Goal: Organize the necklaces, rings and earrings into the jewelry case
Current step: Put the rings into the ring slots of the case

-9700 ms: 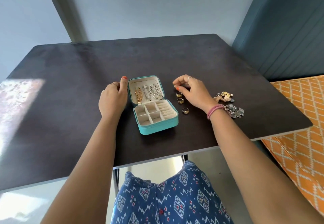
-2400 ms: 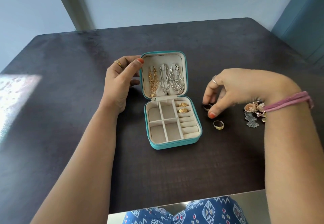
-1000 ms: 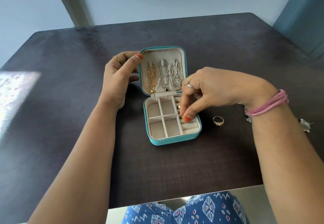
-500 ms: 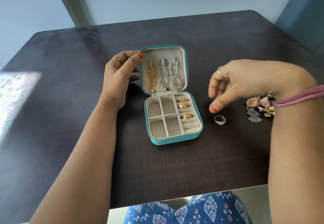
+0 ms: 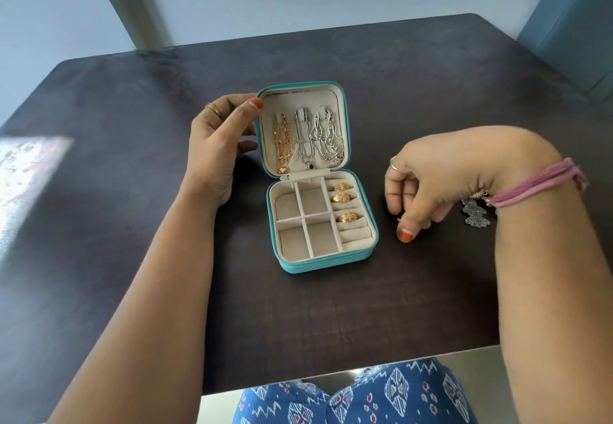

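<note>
A teal jewelry case (image 5: 323,263) stands open on the dark table. Its raised lid holds a gold necklace (image 5: 283,145) and two silver chain necklaces (image 5: 316,137). Three gold rings (image 5: 341,197) sit in the ring rolls on the right side of the base; the four square compartments hold nothing. My left hand (image 5: 215,145) grips the lid's left edge, thumb on the front. My right hand (image 5: 441,171) is down on the table right of the case, its thumb and fingers curled together over the loose ring, which shows only as a small glint. Earrings (image 5: 476,214) lie by my right wrist, partly hidden.
The dark table (image 5: 132,224) reaches well past the case on every side; its near edge runs just above my lap. A patch of sunlight falls on the far left. A blue padded seat back (image 5: 577,25) stands at the back right.
My right hand set a third ring into the case, pulled back to the right, and has now dropped onto the last loose ring, covering it. My left hand has stayed on the lid.
</note>
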`<state>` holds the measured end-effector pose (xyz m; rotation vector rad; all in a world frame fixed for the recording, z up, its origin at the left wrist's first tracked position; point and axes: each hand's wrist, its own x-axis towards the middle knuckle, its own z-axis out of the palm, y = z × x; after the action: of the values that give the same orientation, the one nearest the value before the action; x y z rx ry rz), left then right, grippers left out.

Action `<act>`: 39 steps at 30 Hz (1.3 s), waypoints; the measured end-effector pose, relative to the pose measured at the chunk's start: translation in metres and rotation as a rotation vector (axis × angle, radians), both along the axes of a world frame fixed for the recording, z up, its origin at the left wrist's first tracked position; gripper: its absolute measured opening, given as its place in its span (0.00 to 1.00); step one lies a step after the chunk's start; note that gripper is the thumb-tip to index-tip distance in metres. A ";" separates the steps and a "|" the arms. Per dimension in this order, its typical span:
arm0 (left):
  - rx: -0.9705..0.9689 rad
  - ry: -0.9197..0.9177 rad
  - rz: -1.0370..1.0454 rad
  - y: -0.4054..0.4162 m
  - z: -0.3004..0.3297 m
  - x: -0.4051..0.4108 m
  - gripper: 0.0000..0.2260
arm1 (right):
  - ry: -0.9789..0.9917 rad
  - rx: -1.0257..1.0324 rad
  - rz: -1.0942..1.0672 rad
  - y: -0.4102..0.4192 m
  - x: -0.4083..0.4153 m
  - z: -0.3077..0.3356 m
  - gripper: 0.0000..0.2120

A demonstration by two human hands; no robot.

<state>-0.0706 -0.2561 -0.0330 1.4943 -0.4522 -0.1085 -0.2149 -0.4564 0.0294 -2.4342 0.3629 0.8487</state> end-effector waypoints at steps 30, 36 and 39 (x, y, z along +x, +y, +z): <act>-0.004 -0.010 -0.014 0.001 0.000 0.001 0.05 | -0.326 0.354 0.277 0.024 0.001 0.007 0.09; -0.004 -0.011 -0.015 0.001 -0.001 0.001 0.05 | -0.343 0.376 0.243 0.018 0.002 0.006 0.09; -0.004 -0.008 -0.010 0.001 0.000 0.001 0.05 | -0.336 0.355 0.253 0.017 0.003 0.006 0.09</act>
<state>-0.0701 -0.2553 -0.0331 1.4889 -0.4656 -0.1094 -0.2120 -0.4393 0.0355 -2.2544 -0.2091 0.5308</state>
